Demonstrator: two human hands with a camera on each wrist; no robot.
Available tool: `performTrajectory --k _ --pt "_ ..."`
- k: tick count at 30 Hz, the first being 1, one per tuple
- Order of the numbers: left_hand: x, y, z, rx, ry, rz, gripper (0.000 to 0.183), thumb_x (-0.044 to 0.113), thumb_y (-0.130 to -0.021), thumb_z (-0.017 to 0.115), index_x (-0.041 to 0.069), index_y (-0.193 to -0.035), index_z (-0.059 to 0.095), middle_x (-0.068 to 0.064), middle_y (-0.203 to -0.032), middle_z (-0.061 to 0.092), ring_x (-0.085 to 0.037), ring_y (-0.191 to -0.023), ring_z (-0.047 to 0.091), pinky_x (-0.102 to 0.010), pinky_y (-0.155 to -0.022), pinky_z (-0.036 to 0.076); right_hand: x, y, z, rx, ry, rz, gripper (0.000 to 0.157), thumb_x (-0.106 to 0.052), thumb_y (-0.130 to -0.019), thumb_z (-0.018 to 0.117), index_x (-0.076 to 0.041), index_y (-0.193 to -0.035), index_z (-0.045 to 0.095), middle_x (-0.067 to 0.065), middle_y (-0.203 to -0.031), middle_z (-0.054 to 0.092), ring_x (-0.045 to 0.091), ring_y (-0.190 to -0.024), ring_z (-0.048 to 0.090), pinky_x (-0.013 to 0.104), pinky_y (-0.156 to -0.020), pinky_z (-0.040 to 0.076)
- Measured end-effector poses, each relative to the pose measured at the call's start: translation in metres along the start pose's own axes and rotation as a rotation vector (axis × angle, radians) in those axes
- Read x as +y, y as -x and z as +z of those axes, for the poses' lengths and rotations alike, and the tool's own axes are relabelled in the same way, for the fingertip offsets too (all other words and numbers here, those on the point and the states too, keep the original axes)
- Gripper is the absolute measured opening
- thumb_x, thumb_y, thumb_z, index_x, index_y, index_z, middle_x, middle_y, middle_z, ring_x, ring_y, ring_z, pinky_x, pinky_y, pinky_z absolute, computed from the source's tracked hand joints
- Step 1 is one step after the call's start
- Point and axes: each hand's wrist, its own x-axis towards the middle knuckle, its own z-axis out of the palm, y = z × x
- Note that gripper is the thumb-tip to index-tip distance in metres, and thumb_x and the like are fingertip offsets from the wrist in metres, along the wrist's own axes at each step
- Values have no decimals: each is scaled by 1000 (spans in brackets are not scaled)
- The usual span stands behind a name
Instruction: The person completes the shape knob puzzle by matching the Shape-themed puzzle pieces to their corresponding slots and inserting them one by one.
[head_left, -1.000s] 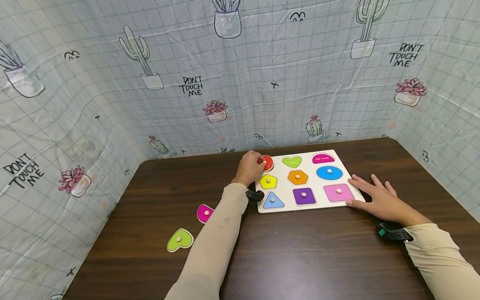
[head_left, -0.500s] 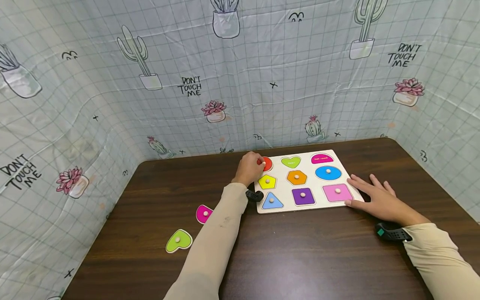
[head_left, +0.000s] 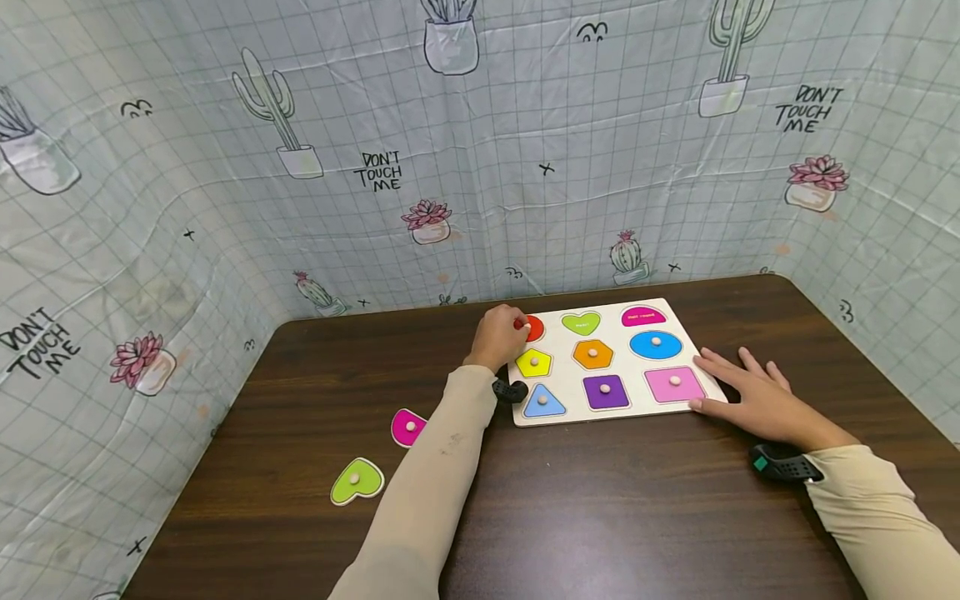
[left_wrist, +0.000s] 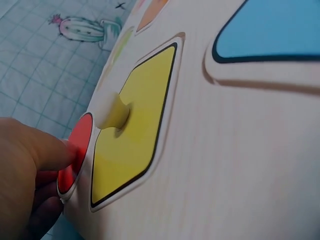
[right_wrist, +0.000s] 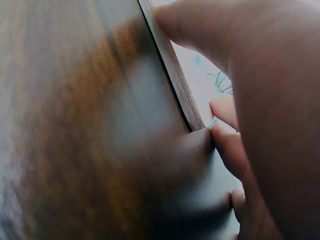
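Observation:
A white wooden puzzle board [head_left: 564, 357] lies on the table. My left hand [head_left: 497, 337] is at its far left corner, thumb and fingers pinching the knob of the red circle piece [head_left: 536, 328], which sits at its place in the board; the fingers partly hide it. Just nearer lies the yellow pentagon [left_wrist: 142, 135] with its knob. My right hand [head_left: 757, 400] rests along the board's right edge, fingers spread, thumb at the near right corner. Orange hexagon [head_left: 593, 363], blue oval [head_left: 645, 345], purple square [head_left: 606, 402], pink rectangle [head_left: 660, 385] and light blue triangle [head_left: 553, 410] pieces sit in the board.
On the table [head_left: 585, 500], left of my left forearm, lie a green heart piece [head_left: 366, 478] and a magenta piece [head_left: 405, 419] partly hidden by the sleeve. The board's heart recess [head_left: 582, 319] and half-round recess [head_left: 642, 313] show printed words. Patterned cloth [head_left: 510, 125] hangs behind the table.
The red circle piece, slightly raised a second ago, now lies flatter in the board, still pinched by my left hand. My right hand stays at the board's edge.

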Motion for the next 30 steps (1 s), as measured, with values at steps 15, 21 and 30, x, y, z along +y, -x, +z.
performTrajectory --k 15,21,30 --pt "-5 10 -4 11 159 61 22 21 -98 60 10 -110 76 -5 -121 64 -21 -112 58 -36 -96 50 -2 0 0 1 -9 -4 84 -55 -91 66 -7 -154 37 21 -161 25 63 -141 3 77 -106 -5" --pt "-6 24 -10 53 252 102 22 22 -100 63 8 -112 74 -6 -119 64 -22 -102 59 -34 -89 51 0 1 -3 -5 -12 -11 84 -54 -92 66 -7 -155 36 22 -161 25 63 -142 2 77 -106 -5" --pt "-19 61 -27 72 272 128 23 21 -99 64 7 -113 74 -5 -112 65 -19 -99 58 -34 -89 50 1 -2 0 -13 10 -15 85 -54 -93 65 -6 -155 34 23 -161 23 64 -141 1 78 -104 -6"
